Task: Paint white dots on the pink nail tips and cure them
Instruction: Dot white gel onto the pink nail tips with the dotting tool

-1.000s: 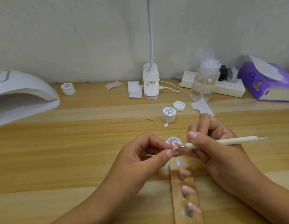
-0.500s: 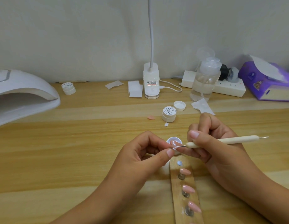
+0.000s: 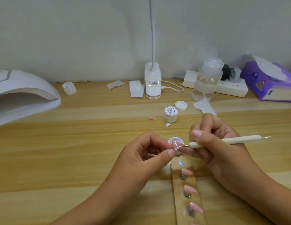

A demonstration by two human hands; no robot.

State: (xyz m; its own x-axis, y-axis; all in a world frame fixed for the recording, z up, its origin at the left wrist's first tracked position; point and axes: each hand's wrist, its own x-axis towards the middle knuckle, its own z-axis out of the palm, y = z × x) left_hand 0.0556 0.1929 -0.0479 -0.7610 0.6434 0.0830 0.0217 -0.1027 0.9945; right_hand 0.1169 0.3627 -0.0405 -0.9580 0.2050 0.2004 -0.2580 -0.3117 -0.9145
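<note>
My left hand pinches a pink nail tip with several white dots on it, held over an open white paint pot. My right hand grips a cream dotting tool like a pen, its metal point touching the nail tip. Below the hands lies a wooden strip carrying three plain pink nail tips on metal studs; its top stud is bare. The white curing lamp stands at the far left.
Behind the hands are a closed white pot, a loose lid, a stray pink tip, a clear pump bottle, a clip lamp base, a power strip, a purple tissue pack and another pot.
The hands have hardly moved; the dotting tool's point stays at the nail tip, shifting very slightly along it.
</note>
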